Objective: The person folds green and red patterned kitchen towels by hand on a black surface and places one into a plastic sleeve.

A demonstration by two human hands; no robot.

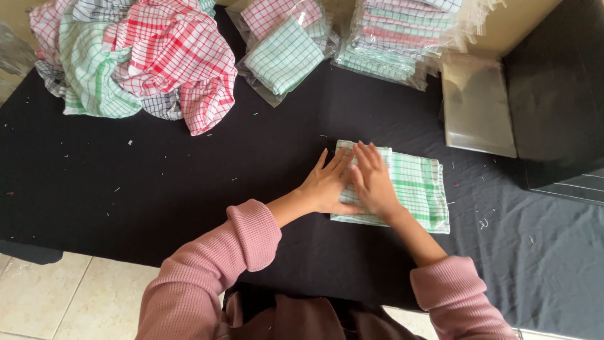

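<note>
Both hands, left (327, 186) and right (372, 181), spread flat on folded green cloth (418, 189), pressing its left end, likely flattening the fold.

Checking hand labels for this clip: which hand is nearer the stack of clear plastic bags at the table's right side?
Right. The right hand lies flat on the folded green checked cloth, closer to the clear plastic bags; the left hand presses the cloth's left edge, farther away.

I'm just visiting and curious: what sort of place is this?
Probably a small home packing workspace: a folded green cloth on a black-covered table, a loose cloth heap, and bagged folded cloths.
</note>
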